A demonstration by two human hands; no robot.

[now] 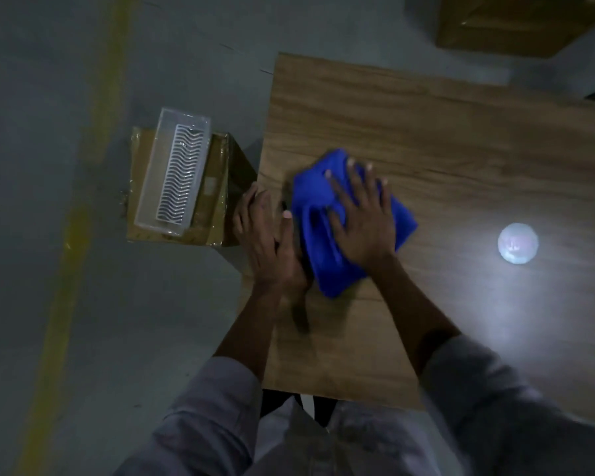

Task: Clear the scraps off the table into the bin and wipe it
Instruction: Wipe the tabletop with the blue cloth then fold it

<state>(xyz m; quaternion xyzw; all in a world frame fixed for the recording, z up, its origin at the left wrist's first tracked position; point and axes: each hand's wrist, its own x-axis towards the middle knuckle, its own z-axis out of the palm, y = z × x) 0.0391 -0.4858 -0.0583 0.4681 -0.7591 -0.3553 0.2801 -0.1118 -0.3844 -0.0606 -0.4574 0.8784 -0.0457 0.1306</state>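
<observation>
A blue cloth (323,259) lies bunched near the left edge of the wooden table (426,139). My right hand (361,218) presses flat on the cloth with its fingers spread. My left hand (267,242) sits at the table's left edge beside the cloth, fingers curved over the rim and thumb lying on the tabletop. No scraps show on the wood. A clear plastic bin (172,173) with a white slatted insert stands on a cardboard box (217,201) on the floor, just left of the table.
A bright round light reflection (517,243) glares on the table's right part. A second wooden table or cabinet (509,25) stands at the upper right. A yellow line (79,207) runs along the grey floor at left.
</observation>
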